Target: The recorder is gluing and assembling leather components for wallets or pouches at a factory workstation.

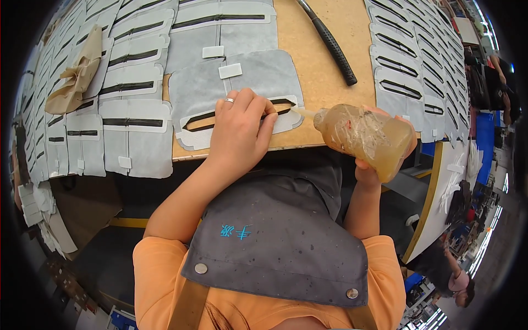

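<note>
We press our left hand [237,132] flat on a grey panel [236,91] that lies at the near edge of the wooden surface [324,82], the fingers [258,113] spread and laid over the white-edged slot [283,107] cut in it; they grip nothing, only hold the piece down. A ring [229,100] sits on one finger. Our right hand [385,159] is closed around a soft amber bottle [366,137], tipped on its side just off the near right edge of the surface, its thin nozzle [305,112] pointing left and touching the right end of the slot. Far behind the bottle a black-handled hammer [333,47] lies slantwise on the bare wood. More grey panels with dark slots overlap in rows to the left [132,121] and to the right [410,77]. A tan rag [77,77] rests crumpled on the far left row. Below our hands hangs a grey apron [275,236] over orange sleeves.
</note>
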`<state>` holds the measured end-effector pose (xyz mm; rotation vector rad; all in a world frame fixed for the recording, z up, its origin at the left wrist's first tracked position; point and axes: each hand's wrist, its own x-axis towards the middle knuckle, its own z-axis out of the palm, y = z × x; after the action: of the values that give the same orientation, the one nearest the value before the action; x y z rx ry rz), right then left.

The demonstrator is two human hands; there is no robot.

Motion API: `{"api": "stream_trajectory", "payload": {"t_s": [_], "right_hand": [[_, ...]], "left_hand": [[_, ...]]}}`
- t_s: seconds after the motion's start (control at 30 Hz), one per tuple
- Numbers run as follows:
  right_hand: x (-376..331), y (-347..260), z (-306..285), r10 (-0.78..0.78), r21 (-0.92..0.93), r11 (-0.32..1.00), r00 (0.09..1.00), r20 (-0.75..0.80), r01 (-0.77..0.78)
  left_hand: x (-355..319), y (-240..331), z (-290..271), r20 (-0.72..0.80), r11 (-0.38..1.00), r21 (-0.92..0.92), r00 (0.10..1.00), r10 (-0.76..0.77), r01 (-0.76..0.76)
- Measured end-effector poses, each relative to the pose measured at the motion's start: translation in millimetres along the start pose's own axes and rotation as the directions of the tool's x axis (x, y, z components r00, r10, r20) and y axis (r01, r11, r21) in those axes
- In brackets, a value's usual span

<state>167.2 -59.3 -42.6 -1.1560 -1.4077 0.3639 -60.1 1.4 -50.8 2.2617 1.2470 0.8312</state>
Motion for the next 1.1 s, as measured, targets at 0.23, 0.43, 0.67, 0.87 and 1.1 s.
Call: {"api": "stream_trajectory", "payload": {"t_s": [0.23, 0.43, 0.67, 0.87, 1.1], "right_hand": [[-4.5, 1.0, -1.9, 0.135, 0.144, 0.982, 0.987, -0.086, -0.122], [5.4, 27.9, -21.9, 0.534, 0.624, 0.655, 0.845, 0.015, -0.425], [13.9, 27.1, 1.9, 0.255, 0.292, 0.937, 0.946, -0.199, -0.191], [20.8, 22.4, 8.5, 0.173, 0.262, 0.955, 0.978, -0.113, -0.139], [35.8, 7.8, 6.2, 0.193, 0.251, 0.951, 0.981, -0.013, -0.184]], "left_hand": [[1.5, 0.9, -0.6, -0.015, 1.0, -0.005, 1.0, 0.005, -0.005], [0.3, 1.3, -1.7, -0.02, 1.0, -0.011, 1.0, -0.007, 0.007], [0.6, 1.4, -0.4, -0.02, 1.0, 0.008, 1.0, 0.004, -0.004], [0.3, 1.2, -0.2, -0.023, 1.0, 0.019, 1.0, 0.013, -0.012], [-0.5, 0.6, 0.1, -0.019, 1.0, 0.017, 1.0, 0.015, -0.015]]}}
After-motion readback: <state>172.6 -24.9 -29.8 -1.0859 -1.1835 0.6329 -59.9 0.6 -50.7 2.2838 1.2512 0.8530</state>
